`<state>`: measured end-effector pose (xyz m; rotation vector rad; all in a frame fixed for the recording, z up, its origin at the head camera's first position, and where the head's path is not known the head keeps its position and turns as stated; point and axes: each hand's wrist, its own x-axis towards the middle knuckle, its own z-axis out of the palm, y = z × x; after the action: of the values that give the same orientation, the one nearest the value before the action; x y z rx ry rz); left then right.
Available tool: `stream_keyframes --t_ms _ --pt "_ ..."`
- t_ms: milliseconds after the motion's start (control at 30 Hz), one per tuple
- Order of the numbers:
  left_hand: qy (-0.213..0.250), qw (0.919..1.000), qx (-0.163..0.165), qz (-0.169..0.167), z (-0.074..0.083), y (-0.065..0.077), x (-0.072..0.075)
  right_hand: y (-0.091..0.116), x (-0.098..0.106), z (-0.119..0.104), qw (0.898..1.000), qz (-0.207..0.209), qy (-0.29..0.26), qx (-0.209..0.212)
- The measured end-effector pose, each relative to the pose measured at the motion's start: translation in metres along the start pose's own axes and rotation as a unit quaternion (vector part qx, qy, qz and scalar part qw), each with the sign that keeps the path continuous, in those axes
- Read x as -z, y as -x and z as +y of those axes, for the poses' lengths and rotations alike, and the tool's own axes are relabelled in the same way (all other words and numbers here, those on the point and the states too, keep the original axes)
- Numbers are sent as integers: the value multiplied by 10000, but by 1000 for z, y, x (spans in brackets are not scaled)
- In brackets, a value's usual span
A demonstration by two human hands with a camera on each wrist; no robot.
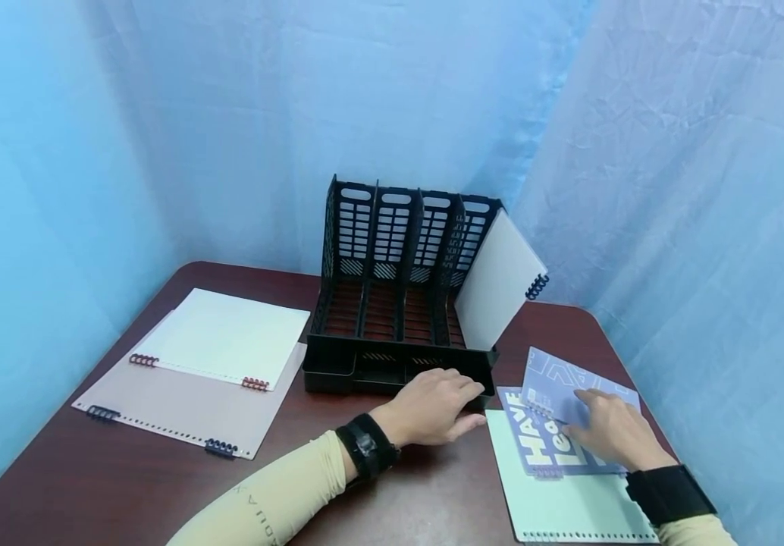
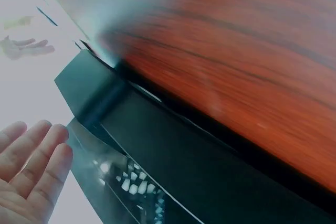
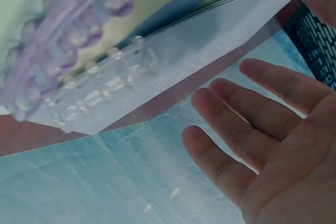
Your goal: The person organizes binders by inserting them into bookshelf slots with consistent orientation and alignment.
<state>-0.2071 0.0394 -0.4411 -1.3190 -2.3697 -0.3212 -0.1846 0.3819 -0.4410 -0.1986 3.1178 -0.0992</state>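
My left hand is at the front of a black desk file organizer, its fingers extended and holding nothing; whether they touch the front edge is unclear. In the left wrist view, its fingers are loosely extended beside the black plastic. Over two overlapping purple ring notebooks reaches my right hand. The smaller upper notebook partly covers the one lettered HAVE. In the right wrist view, the fingers are spread apart, near purple rings and clear rings.
A pale green notebook lies under the purple ones. A white notebook with black rings leans in the organizer's rightmost slot. At left, a white notebook with red rings lies on a larger pinkish notebook. Blue curtains surround the table.
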Motion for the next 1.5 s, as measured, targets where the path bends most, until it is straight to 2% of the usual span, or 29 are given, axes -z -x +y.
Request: stream_keyframes --t_ms 167,333,633,767,900,1133,1333,1500 --pt "-84 9998 -118 -167 13 -15 -4 2 -6 7 9994 -324 -18 -115" --pt "-83 9985 -148 -524 23 -28 -11 5 -10 10 9982 -532 -98 -252" --pt "-132 9933 -264 -1120 44 -55 -23 16 -11 4 9995 -302 -91 -99" --pt "-193 9887 -289 -1460 57 -68 -32 22 -14 -2 9996 -11 3 266" --pt "-449 9860 -307 -1574 66 -78 -43 25 -18 -5 9947 317 348 919" --pt "-897 9835 -90 -1571 74 -84 -63 25 -21 -12 9750 682 1013 1859" --pt "-1363 9751 23 -1750 79 -86 -72 24 -22 -15 9627 823 1386 2175" --pt "-1558 9698 -4 -1875 85 -90 -75 23 -26 -14 9475 1222 1447 2578"
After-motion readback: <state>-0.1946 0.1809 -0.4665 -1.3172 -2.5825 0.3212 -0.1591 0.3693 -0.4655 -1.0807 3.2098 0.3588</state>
